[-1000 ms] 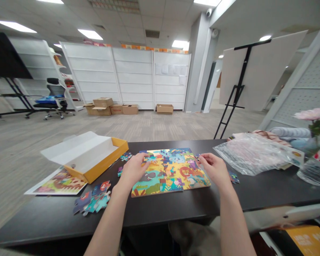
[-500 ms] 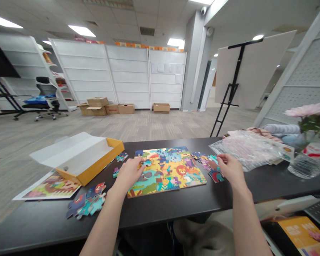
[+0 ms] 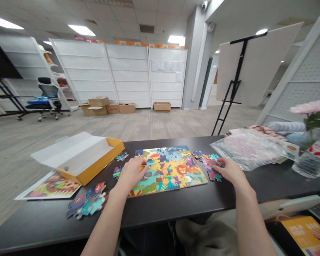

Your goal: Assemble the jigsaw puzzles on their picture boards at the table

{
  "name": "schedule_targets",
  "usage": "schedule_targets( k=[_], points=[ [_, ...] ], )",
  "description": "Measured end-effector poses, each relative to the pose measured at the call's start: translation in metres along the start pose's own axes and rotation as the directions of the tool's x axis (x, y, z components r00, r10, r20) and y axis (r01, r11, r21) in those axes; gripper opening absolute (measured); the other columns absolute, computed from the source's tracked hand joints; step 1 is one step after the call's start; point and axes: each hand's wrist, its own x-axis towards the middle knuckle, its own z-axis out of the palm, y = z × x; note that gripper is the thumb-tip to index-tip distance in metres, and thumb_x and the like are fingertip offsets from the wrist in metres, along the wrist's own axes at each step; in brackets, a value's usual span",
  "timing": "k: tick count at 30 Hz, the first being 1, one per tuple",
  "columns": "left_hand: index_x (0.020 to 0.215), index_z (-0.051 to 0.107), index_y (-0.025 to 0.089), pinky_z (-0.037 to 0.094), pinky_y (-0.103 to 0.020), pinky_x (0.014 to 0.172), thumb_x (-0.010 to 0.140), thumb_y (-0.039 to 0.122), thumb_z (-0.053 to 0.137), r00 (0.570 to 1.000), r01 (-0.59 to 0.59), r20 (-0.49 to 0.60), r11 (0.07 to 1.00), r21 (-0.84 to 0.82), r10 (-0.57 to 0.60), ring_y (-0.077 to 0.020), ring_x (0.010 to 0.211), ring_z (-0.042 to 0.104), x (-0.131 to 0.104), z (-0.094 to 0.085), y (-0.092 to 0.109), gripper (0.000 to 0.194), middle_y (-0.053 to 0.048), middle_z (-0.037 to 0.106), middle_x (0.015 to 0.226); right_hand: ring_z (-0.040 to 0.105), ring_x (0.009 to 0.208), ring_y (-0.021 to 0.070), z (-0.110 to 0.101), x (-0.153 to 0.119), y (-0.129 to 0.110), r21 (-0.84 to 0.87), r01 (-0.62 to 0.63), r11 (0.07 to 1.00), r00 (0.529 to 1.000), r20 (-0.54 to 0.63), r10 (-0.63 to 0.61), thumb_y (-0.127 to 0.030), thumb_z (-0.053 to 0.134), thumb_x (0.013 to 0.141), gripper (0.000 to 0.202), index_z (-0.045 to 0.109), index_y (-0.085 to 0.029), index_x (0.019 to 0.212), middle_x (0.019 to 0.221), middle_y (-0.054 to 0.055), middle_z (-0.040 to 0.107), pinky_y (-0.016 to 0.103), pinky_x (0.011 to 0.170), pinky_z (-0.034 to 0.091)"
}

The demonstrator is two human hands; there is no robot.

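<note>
A partly joined jigsaw puzzle (image 3: 170, 170) with bright animal pictures lies flat on the black table. My left hand (image 3: 132, 174) rests over its left side, thumb and forefinger closed around a small yellow-orange piece. Most of that piece is hidden by the fingers. On the right, my right hand (image 3: 230, 170) reaches into a pile of loose puzzle pieces (image 3: 212, 175), with thumb and fingers bent in on a piece at the pile's edge. More loose pieces (image 3: 86, 204) are heaped at the front left, and a few small pieces (image 3: 122, 156) lie behind my left hand.
An open yellow box (image 3: 98, 165) with a white lid stands at the left, partly on a picture sheet (image 3: 52, 186). Clear plastic packaging (image 3: 252, 149) lies at the back right, beside a glass vase (image 3: 310, 163) with pink flowers. An easel (image 3: 233, 85) stands beyond the table.
My right hand has moved slightly down and left over the loose pieces, its thumb reaching further in. My left hand has shifted a little to the right on the puzzle.
</note>
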Motion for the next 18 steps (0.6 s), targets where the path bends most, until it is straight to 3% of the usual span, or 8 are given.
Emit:
schedule_targets(
  k=[8,11,14,18],
  points=[
    [0.101,0.068,0.022,0.049,-0.039,0.091,0.092,0.035,0.055,1.000,-0.005,-0.003,1.000,-0.017,0.004,-0.0286,0.107,0.062,0.000,0.003,-0.003,0.021,-0.008,0.071,0.113,0.069,0.082,0.0266,-0.004,-0.003,-0.009,0.022,0.033,0.999,0.997,-0.069,-0.031,-0.038,0.070,0.066,0.049,0.069,-0.017,0.111,0.098,0.010,0.074,0.034,0.067,0.047],
    [0.100,0.069,0.022,0.049,-0.040,0.091,0.091,0.033,0.056,0.999,-0.021,-0.040,0.999,-0.037,0.019,-0.0290,0.108,0.062,0.000,-0.001,0.001,0.019,-0.009,0.070,0.116,0.065,0.072,0.0230,-0.007,-0.005,-0.016,0.091,0.084,0.992,0.992,-0.097,-0.075,-0.039,0.063,0.070,0.043,0.069,-0.017,0.107,0.085,0.007,0.072,0.033,0.066,0.046],
    [0.092,0.070,0.022,0.047,-0.037,0.095,0.090,0.030,0.057,0.992,-0.121,-0.054,0.980,-0.158,0.114,-0.0259,0.106,0.063,-0.002,-0.008,0.011,0.015,-0.006,0.073,0.108,0.063,0.065,0.0213,-0.010,-0.005,-0.024,0.193,0.132,0.972,0.986,-0.128,-0.108,-0.042,0.056,0.076,0.034,0.071,-0.019,0.095,0.073,0.005,0.069,0.033,0.063,0.045],
    [0.084,0.072,0.023,0.047,-0.032,0.090,0.086,0.032,0.064,0.967,-0.237,0.015,0.915,-0.325,0.256,-0.0219,0.096,0.066,-0.009,-0.014,0.028,0.012,-0.002,0.075,0.096,0.065,0.067,0.0213,-0.010,-0.009,-0.043,0.423,0.189,0.886,0.979,-0.152,-0.136,-0.047,0.058,0.077,0.034,0.069,-0.019,0.092,0.079,0.007,0.071,0.033,0.062,0.049]
  ],
)
